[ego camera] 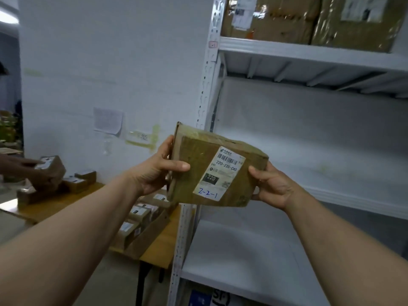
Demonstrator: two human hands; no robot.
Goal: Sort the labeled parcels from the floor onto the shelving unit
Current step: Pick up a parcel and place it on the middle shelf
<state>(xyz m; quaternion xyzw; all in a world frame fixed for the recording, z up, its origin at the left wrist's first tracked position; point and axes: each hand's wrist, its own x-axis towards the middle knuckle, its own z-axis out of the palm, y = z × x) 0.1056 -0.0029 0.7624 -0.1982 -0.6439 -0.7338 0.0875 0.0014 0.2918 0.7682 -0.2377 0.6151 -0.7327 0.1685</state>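
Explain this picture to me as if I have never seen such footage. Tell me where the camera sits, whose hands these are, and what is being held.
There is no machine here. The single picture comes from a wide-angle camera worn on a person's head, looking forward and down, so the two bare arms reaching in from below are the wearer's own.

The left hand and right hand grip a brown cardboard parcel by its two sides, in the air. Its white label reads 220-220-C40, with 2-2-1 handwritten in blue.

On the right stands a white shelving unit; large boxes sit on its upper shelf. Lower left is a wooden table with more small parcels. At the far left edge, another person's hand reaches toward a parcel.
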